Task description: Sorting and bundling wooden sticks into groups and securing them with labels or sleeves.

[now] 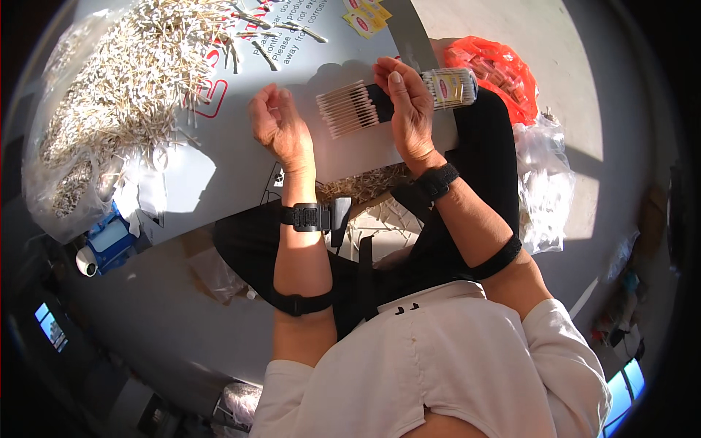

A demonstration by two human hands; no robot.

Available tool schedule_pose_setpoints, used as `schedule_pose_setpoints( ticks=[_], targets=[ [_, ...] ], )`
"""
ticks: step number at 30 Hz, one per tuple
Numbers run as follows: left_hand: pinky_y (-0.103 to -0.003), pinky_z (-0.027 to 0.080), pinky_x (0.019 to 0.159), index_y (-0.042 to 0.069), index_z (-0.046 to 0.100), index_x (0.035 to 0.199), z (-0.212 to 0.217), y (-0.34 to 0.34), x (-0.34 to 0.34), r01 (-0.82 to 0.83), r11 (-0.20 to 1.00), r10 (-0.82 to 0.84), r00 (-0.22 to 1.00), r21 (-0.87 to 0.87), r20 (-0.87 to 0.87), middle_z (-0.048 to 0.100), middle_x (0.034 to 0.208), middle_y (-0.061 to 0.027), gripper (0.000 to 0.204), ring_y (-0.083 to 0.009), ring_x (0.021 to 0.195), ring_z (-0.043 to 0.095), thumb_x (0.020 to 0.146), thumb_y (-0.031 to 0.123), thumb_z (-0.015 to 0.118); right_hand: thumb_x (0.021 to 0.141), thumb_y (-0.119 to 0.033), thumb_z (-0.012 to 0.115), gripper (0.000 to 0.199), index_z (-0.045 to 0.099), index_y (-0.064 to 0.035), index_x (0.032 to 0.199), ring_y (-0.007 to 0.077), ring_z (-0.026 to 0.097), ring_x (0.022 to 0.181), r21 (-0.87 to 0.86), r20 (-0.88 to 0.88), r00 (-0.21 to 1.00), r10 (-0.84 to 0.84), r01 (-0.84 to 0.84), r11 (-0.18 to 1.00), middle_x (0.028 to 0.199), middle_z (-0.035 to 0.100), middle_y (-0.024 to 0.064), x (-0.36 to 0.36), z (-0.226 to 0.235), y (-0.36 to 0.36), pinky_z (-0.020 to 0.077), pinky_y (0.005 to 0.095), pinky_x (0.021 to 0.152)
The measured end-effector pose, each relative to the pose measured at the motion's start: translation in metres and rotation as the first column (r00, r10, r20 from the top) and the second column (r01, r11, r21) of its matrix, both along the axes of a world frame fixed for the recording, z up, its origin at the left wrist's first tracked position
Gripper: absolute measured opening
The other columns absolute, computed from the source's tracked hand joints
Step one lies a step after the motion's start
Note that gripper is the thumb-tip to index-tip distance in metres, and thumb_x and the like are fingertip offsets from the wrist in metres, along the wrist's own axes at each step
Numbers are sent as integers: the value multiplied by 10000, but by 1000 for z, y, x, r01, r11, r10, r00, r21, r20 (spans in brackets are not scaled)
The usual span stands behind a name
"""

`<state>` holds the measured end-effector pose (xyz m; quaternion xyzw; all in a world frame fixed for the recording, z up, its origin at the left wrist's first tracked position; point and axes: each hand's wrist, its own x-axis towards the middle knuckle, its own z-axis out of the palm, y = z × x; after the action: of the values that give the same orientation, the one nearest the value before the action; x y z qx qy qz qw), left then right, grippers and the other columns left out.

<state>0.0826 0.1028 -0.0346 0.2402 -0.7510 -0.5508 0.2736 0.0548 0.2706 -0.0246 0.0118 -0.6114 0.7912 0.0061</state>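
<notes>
A neat row of cotton swabs [347, 109] lies side by side on the grey tabletop, between my two hands. My left hand [282, 128] is raised to its left, fingers loosely bent and thumb apart, with nothing visible in it. Just right of the row is my right hand [409, 109], its thumb upright and fingertips partly hidden behind it; I see nothing held. A dark patch borders the row beside this hand; whether it is shadow or an object I cannot tell. Beyond my right wrist, at the table's edge, lies a clear packet of swabs [451, 87] with a yellow label.
A big heap of loose swabs [131, 80] spills from a clear plastic bag at the left. Yellow label cards [366, 16] lie at the far edge. To the right are a red plastic bag [496, 73] of packets and a clear bag [542, 182]. A blue-and-white object [109, 241] sits lower left.
</notes>
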Motion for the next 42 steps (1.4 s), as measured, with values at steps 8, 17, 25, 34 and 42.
schedule_pose_setpoints(
  ticks=[8,17,25,34,42],
  targets=[
    [-454,443,904,13,640,870,24,-42,-66,252,792,108,838,-556,534,663,976,-183,235,-354,985,601,817,243,640,1029,-169,508,260,583,41,1163,146,632,963,-17,83,995,64,-62,998,1069,639,79,1,1,8,521,274,882],
    [-415,447,833,92,609,826,22,-26,-41,487,572,-326,874,-660,361,615,874,-61,42,-292,927,559,800,79,639,1023,-136,511,223,586,35,1144,135,626,965,-166,103,995,-1,18,986,1047,631,74,-1,-2,8,528,270,878],
    [-387,392,1049,55,629,1145,14,-1,-19,412,858,-415,908,-306,60,568,1216,-102,238,-274,1175,516,918,104,575,1043,-143,459,343,529,24,1334,183,515,1263,23,-44,997,68,-68,997,1330,565,115,-14,-9,-8,385,290,1107],
    [-387,374,1092,-22,528,1321,-5,40,-4,288,957,-278,931,11,-237,530,1325,-143,372,-242,1238,502,1023,185,448,1042,-136,460,342,526,22,1337,174,519,1254,29,-55,997,56,-54,998,1339,564,116,-9,-12,-21,397,283,1090],
    [-381,362,1100,-63,483,1322,0,40,-6,315,861,-163,915,400,-370,521,1322,-175,398,-258,1238,496,1021,193,434,1040,-144,468,329,544,26,1311,155,555,1187,17,-43,999,-24,25,1000,1287,591,100,-8,-15,-30,421,272,1057]
  ],
)
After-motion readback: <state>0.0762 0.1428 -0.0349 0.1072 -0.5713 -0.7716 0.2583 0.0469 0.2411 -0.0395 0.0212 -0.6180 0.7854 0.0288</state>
